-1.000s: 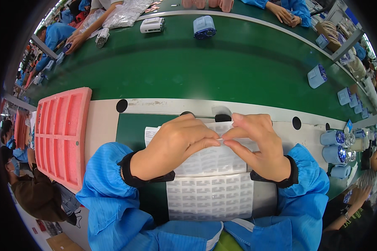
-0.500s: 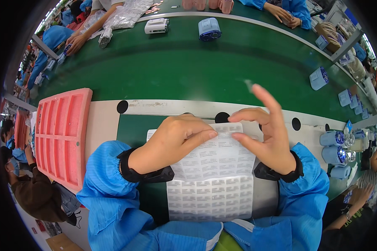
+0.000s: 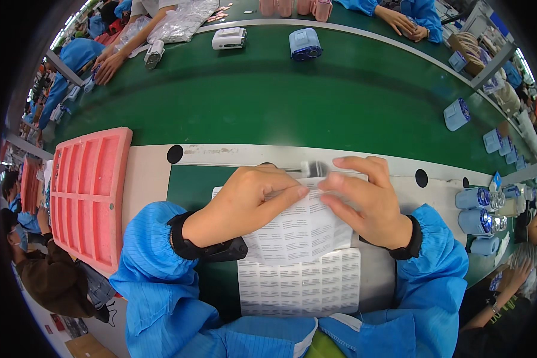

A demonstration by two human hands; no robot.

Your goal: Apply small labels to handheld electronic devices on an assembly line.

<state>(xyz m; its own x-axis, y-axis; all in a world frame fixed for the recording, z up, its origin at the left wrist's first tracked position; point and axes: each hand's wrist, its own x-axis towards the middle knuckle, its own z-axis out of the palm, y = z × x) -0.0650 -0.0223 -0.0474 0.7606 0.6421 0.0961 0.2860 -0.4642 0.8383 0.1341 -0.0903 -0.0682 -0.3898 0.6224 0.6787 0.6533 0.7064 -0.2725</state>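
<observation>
A white sheet of small printed labels (image 3: 292, 232) is bent up in front of me, its lower half (image 3: 301, 283) lying flatter toward my body. My left hand (image 3: 250, 197) pinches the sheet's top edge between thumb and fingers. At the upper right of the sheet is my right hand (image 3: 370, 200), its fingers bent and thumb below them. Its fingertips are smeared by motion near the top edge, close to my left thumb. A small blurred patch shows just above that edge; whether the right fingers hold anything cannot be made out.
A pink foam tray (image 3: 89, 197) with compartments stands at the left. Beyond the pale ledge (image 3: 232, 154) runs a green belt (image 3: 238, 101) with a white device (image 3: 230, 39) and a light-blue device (image 3: 305, 45). More blue devices (image 3: 474, 221) stand at the right. Co-workers' hands (image 3: 107, 62) are across the belt.
My right hand has come down and left, its raised index finger now bent toward the sheet's top edge. The sheet's upper right has shifted. Devices on the belt have moved slightly right.
</observation>
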